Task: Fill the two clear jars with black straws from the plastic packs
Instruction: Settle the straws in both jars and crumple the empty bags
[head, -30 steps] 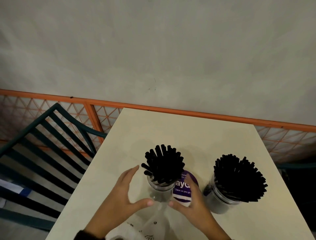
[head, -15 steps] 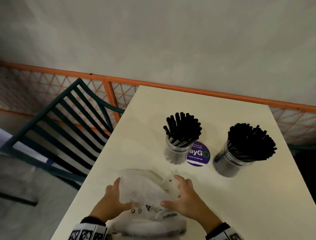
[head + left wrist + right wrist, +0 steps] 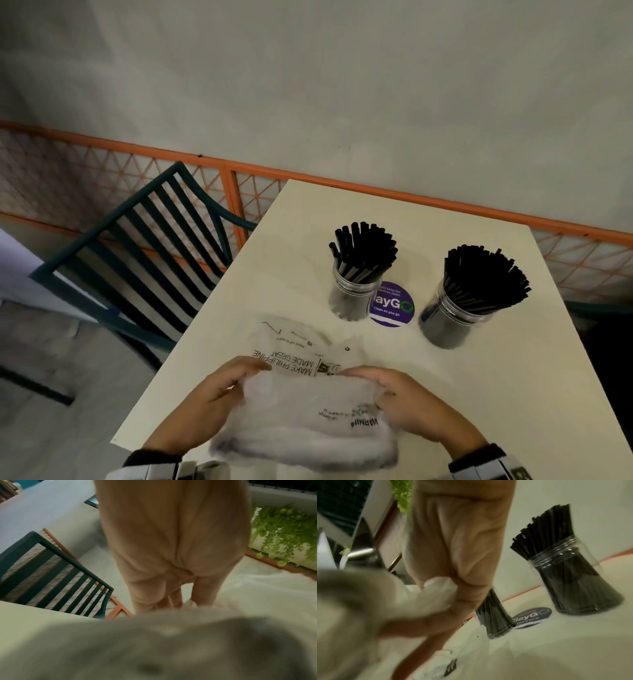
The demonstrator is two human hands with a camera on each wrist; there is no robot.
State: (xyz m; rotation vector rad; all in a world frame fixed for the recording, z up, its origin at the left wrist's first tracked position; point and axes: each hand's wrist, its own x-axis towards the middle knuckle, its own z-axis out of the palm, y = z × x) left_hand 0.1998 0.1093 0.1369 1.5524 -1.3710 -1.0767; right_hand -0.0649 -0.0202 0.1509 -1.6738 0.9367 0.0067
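Both hands are down at the near edge of the cream table (image 3: 428,394), bunching up a crumpled clear plastic pack (image 3: 308,421) with black print on it. The left hand (image 3: 219,394) has its fingers curled over the pack's left end and grips it; from the left wrist view the fingers (image 3: 147,599) dip into the soft, blurred plastic. The right hand (image 3: 411,401) clutches the right end the same way — the right wrist view shows a wad of the film (image 3: 440,588) pinched between thumb and fingers. Part of the plastic lies flat on the table beyond the hands, its lettering upside down from where the person stands.

Further back stand the two clear jars, both upright and packed with black straws that fan out above the rims: the left jar (image 3: 352,294) the slimmer, the right jar (image 3: 452,318) wider and fuller. Between them, touching neither that I can tell, a round purple sticker (image 3: 392,305) sits flat on the table.

Off to the left — a dark green slatted chair (image 3: 144,246), with an orange lattice railing (image 3: 239,171) behind along a pale wall.
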